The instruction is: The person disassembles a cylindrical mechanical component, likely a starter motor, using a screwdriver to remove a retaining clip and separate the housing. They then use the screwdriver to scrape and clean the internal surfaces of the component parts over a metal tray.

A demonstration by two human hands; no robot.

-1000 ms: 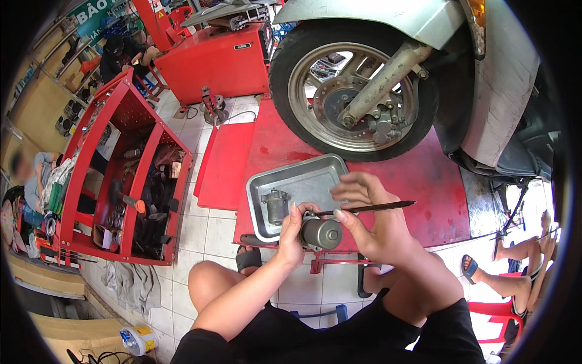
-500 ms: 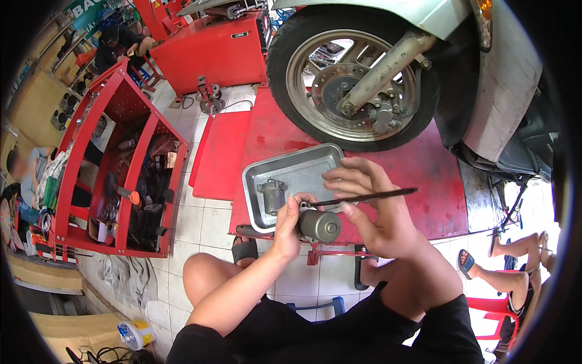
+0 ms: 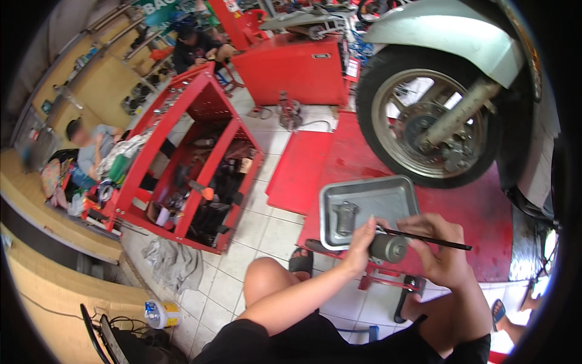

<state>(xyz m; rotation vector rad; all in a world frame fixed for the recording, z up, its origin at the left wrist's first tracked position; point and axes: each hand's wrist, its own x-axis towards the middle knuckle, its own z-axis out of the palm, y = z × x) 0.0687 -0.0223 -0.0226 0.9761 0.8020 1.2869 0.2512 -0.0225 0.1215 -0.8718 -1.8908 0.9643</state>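
Observation:
My left hand [image 3: 362, 247] is closed around a dark grey cylindrical motor [image 3: 388, 249], whose rounded metal end faces right. From beside my left fingertips a long, thin dark strip [image 3: 451, 244] runs to the right; whether it is fixed to the motor cannot be made out. My right hand [image 3: 445, 252] is open around the strip, with the thumb below it and curved fingers beyond it. Just past my hands lies a grey metal tray [image 3: 325, 206] on a red platform. Inside the tray is a metal cylindrical part [image 3: 345, 217].
A scooter's front wheel [image 3: 388, 142] stands on the red platform [image 3: 476, 212], beyond the tray. To the left is a red tool cart [image 3: 197, 209] with a grey cloth [image 3: 176, 264] on the floor nearby. A bucket [image 3: 162, 314] stands at lower left. Two people [image 3: 194, 51] sit farther back.
The view has swung left, so everything sits farther right in the picture. My right fingers have curled lower over the strip. My left hand keeps hold of the motor.

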